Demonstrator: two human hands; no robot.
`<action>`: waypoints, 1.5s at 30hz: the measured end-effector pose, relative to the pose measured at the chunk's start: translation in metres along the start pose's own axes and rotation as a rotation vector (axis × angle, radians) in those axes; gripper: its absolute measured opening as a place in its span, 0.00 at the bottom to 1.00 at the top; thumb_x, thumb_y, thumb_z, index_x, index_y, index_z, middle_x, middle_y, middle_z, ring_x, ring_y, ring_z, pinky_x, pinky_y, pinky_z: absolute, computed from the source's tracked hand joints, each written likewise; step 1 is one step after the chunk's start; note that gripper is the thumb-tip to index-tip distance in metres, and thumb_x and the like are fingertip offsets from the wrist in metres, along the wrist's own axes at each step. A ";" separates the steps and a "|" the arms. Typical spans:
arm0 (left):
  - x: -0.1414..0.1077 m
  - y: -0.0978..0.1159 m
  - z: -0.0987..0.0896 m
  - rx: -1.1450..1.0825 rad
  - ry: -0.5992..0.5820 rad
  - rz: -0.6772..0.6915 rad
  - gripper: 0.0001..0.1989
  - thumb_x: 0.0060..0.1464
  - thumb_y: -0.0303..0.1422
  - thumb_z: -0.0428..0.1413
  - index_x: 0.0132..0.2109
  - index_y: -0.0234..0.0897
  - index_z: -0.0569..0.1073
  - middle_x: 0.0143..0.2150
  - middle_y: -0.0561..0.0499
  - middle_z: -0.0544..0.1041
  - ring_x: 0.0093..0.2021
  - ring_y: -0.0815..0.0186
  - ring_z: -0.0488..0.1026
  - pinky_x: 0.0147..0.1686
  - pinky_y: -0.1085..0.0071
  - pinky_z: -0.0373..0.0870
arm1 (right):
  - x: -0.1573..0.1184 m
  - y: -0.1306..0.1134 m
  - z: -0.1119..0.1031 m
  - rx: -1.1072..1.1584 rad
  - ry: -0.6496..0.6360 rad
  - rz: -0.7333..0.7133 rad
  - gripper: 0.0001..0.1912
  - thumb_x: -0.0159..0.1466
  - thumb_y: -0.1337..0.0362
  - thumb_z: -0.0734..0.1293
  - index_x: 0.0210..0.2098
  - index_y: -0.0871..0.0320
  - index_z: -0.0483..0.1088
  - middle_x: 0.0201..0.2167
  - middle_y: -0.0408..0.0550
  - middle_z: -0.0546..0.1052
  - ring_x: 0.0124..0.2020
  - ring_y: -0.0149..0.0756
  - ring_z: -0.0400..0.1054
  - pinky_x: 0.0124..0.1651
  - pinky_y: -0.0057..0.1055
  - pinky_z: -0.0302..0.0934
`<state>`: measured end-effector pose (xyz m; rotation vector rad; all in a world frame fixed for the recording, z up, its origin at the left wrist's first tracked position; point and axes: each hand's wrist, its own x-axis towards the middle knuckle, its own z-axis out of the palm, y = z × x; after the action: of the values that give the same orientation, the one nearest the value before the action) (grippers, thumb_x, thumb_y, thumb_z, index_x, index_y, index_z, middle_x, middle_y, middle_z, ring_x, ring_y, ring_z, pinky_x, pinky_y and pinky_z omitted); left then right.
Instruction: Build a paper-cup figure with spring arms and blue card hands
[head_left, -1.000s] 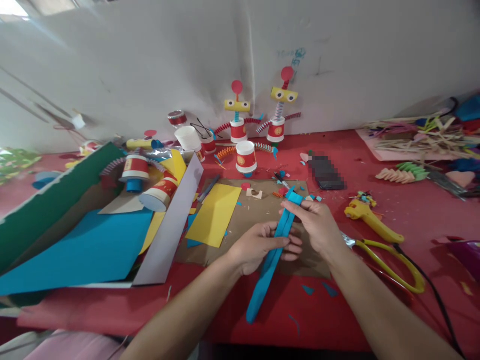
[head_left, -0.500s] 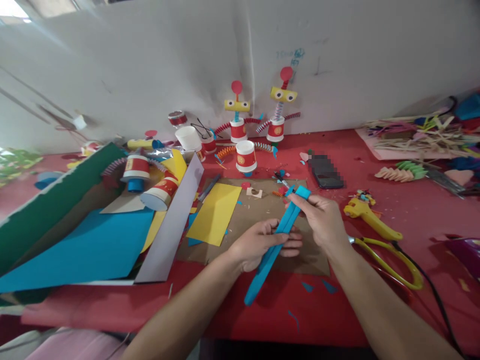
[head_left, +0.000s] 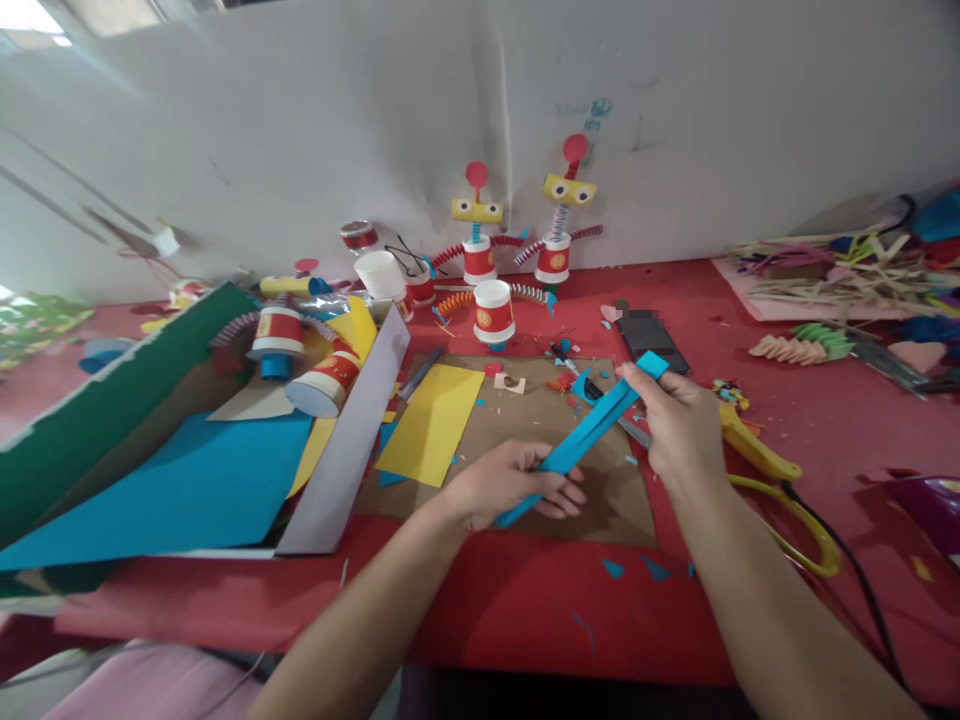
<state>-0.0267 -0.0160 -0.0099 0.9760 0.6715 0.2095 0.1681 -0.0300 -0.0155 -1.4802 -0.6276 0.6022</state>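
A long folded strip of blue paper (head_left: 596,425) is stretched between my two hands, slanting up to the right. My left hand (head_left: 510,480) grips its lower part, thumb on top and fingers beneath. Near the upper end, my right hand (head_left: 679,415) pinches it between thumb and fingers. Below the strip lies a brown cardboard sheet (head_left: 480,520) with small scraps and a yellow paper sheet (head_left: 433,420) at its left. Beyond it, a red-and-white paper cup (head_left: 494,312) with springy folded-paper arms stands upside down.
Two finished-looking cup figures (head_left: 478,258) stand by the wall. At left is a green-sided box (head_left: 112,430) with blue card and cups. At right lie a phone (head_left: 652,340), a yellow glue gun (head_left: 757,445), yellow-handled scissors (head_left: 821,550) and a pile of paper strips (head_left: 817,270).
The right hand has moved right and slightly up, pulling the blue strip to a flatter slant. Less of the strip sticks out below my left hand.
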 end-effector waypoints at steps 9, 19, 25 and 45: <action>-0.067 0.015 -0.046 0.533 0.467 -0.116 0.06 0.50 0.33 0.57 0.32 0.34 0.73 0.25 0.52 0.76 0.25 0.68 0.74 0.24 0.76 0.65 | -0.020 0.005 -0.021 -0.230 -0.559 0.162 0.15 0.49 0.51 0.74 0.29 0.56 0.77 0.21 0.41 0.74 0.22 0.30 0.64 0.28 0.28 0.56; -0.052 -0.055 0.027 1.753 0.670 0.414 0.22 0.64 0.34 0.46 0.62 0.32 0.64 0.65 0.44 0.64 0.66 0.58 0.60 0.64 0.60 0.55 | -0.061 0.022 -0.028 -0.680 -0.685 0.023 0.15 0.58 0.51 0.64 0.31 0.55 0.73 0.24 0.46 0.79 0.30 0.42 0.74 0.33 0.33 0.59; -0.032 -0.092 0.056 1.726 0.666 0.373 0.38 0.61 0.54 0.40 0.65 0.27 0.60 0.68 0.42 0.58 0.68 0.55 0.54 0.66 0.57 0.53 | -0.060 0.017 -0.034 -1.004 -0.680 -0.098 0.13 0.61 0.53 0.63 0.30 0.54 0.73 0.22 0.45 0.78 0.28 0.43 0.73 0.30 0.34 0.58; -0.082 -0.074 -0.016 1.754 0.755 0.299 0.30 0.63 0.44 0.47 0.66 0.33 0.59 0.67 0.43 0.62 0.67 0.59 0.57 0.65 0.57 0.55 | -0.109 0.049 -0.060 -1.070 -0.789 -0.902 0.25 0.70 0.55 0.54 0.63 0.58 0.63 0.65 0.56 0.62 0.64 0.51 0.58 0.60 0.55 0.59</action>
<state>-0.1103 -0.0839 -0.0414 2.7599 1.4336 0.2263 0.1339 -0.1494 -0.0663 -1.6103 -2.3377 0.0518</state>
